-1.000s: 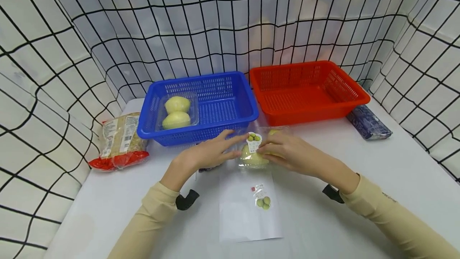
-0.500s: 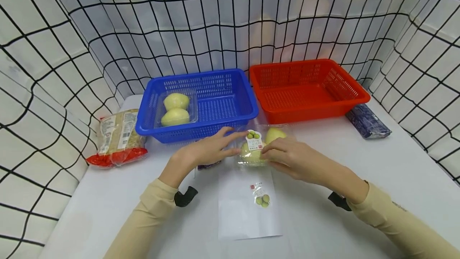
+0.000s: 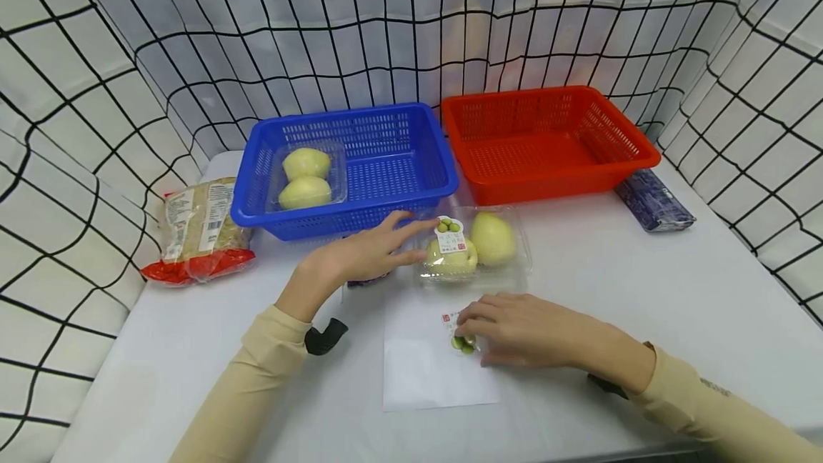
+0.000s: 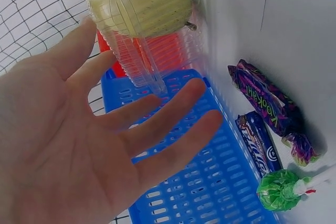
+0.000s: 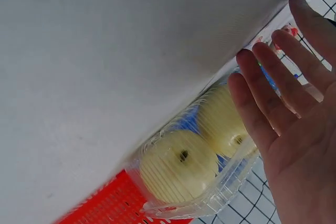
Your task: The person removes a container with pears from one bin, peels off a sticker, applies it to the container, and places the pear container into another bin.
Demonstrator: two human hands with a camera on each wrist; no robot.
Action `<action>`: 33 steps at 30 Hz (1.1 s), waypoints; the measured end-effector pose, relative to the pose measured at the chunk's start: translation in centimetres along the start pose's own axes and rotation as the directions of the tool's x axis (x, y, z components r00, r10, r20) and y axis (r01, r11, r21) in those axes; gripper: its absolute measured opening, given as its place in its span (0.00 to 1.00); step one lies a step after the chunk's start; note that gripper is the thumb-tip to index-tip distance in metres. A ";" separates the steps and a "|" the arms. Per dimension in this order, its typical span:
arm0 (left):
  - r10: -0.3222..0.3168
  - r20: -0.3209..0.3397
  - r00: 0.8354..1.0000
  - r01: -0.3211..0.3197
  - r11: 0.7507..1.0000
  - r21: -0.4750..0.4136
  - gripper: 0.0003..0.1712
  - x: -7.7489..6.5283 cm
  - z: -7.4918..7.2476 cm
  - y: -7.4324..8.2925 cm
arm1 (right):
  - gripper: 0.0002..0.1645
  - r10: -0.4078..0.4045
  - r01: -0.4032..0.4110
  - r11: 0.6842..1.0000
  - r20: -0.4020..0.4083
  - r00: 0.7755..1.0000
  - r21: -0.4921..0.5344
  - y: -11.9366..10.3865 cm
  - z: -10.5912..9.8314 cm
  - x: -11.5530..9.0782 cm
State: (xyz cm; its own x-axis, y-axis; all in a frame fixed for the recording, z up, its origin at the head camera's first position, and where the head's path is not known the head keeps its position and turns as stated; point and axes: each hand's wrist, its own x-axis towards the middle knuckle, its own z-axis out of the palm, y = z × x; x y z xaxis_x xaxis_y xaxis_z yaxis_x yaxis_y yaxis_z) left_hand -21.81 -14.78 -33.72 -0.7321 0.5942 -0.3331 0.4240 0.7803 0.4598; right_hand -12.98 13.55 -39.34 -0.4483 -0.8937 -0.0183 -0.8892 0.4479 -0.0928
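Observation:
A clear plastic clamshell pack (image 3: 522, 263) with two pale yellow-green fruits, perhaps pears (image 3: 493, 238), lies before the baskets. A label (image 3: 451, 235) with pictured green fruit is on its lid at the left. My left hand (image 3: 356, 256) has its fingers spread, with fingertips at the pack's left edge. Nearer to me lies a white sheet (image 3: 427, 377) bearing a printed fruit sticker (image 3: 463, 344). Over the sticker is my right hand (image 3: 527, 331), its fingers partly covering it. The right wrist view shows those fingers (image 5: 260, 85) extended, holding nothing.
Behind stand a blue basket (image 3: 347, 218), containing another fruit pack (image 3: 339, 177), and a red basket (image 3: 566, 184). A red-ended bag (image 3: 202, 231) lies left; a dark blue packet (image 3: 654, 200) lies right. Wrapped candies (image 4: 270, 95) and a green lollipop (image 4: 280, 190) lie near my left hand.
My right hand has left the fruit pack and come down toward me over the sticker on the sheet. My left hand stays by the pack's left edge. The head view has shifted slightly.

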 end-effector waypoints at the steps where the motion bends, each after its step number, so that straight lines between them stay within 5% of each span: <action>1: -0.001 0.011 1.000 0.001 1.000 -0.004 0.42 0.0 0.0 0.0 | 0.23 -0.004 0.004 1.000 -0.007 1.000 -0.005 0.1 0.0 0.1; 8: -0.004 0.064 0.998 0.006 1.000 -0.027 0.75 0.1 0.9 0.6 | 0.16 -0.079 0.071 0.994 -0.090 0.993 -0.086 0.5 -0.1 0.8; 14: -0.078 0.039 0.996 0.075 0.994 0.086 0.86 0.5 2.2 1.6 | 0.07 -0.094 0.084 0.992 -0.116 0.989 -0.092 0.6 -0.3 0.9; 19: -0.122 0.013 0.992 0.119 0.982 0.144 0.87 0.7 2.8 1.9 | 0.05 -0.086 0.074 0.993 -0.124 0.989 -0.093 0.6 -0.3 1.0; 24: -0.130 0.030 0.991 0.128 0.989 0.078 0.84 0.6 2.7 1.7 | 0.04 -0.064 0.056 0.996 -0.106 0.992 -0.073 0.5 -0.4 1.0; 33: -0.036 0.004 0.999 0.036 0.999 0.016 0.62 -0.5 0.6 1.2 | 0.04 -0.025 0.026 1.000 -0.028 0.999 0.011 0.4 -0.7 0.6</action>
State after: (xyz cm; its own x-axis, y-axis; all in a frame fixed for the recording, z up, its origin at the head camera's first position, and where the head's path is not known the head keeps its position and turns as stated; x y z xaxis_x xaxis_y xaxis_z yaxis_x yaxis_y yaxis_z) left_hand -20.63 -14.04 -33.53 -0.7448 0.5663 -0.3529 0.4060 0.8043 0.4339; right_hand -13.69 13.17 -38.67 -0.4281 -0.9037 0.0123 -0.8994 0.4246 -0.1042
